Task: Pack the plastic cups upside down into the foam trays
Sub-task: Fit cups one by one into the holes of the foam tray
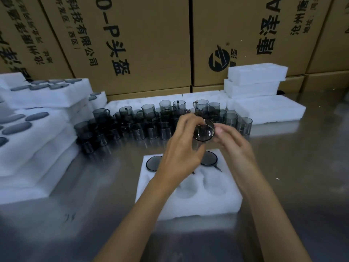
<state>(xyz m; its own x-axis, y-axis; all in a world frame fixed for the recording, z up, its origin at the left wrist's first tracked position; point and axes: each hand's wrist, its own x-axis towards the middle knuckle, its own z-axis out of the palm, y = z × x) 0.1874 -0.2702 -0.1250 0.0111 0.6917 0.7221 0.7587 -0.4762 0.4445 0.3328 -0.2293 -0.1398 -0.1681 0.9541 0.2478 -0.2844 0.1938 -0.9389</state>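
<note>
A white foam tray (166, 207) lies on the steel table in front of me. Two smoky grey cups sit upside down in its far pockets, one at the left (152, 163) and one at the right (209, 158); the near pockets show bare foam. Above the tray's far edge, my left hand (179, 150) grips a smoky cup (204, 132) whose round end faces me. My right hand (233, 142) touches that cup from the right with curled fingers. A crowd of several loose upright cups (151, 120) stands behind the tray.
Filled foam trays (37, 133) are stacked at the left. Empty foam trays (264, 108) lie and pile at the back right. Large cardboard boxes (141, 44) wall off the far side. The steel table (302, 186) reflects light.
</note>
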